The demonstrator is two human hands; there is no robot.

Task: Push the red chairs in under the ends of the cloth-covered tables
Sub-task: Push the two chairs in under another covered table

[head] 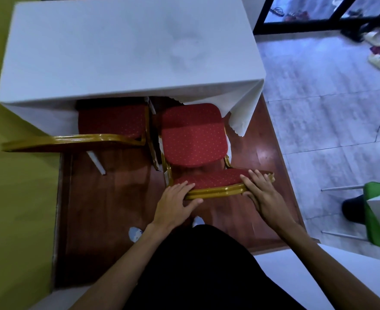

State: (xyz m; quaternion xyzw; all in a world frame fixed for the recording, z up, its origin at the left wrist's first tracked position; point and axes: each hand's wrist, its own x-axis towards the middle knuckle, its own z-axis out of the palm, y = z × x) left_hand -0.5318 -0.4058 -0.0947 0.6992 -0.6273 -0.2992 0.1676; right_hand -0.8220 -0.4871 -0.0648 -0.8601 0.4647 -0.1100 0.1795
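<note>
Two red chairs with gold frames stand at the near end of a table covered in white cloth. The left chair has most of its seat under the cloth, and its gold backrest rail sticks out toward me. The right chair has only the front of its seat at the cloth's edge. My left hand grips the left part of that chair's backrest top. My right hand grips the right part of the same backrest.
A yellow-green wall runs along the left. The chairs stand on a dark wood floor strip; grey tiles lie to the right. A green chair and a corner of another white-clothed table sit at lower right. Dark door frames stand at upper right.
</note>
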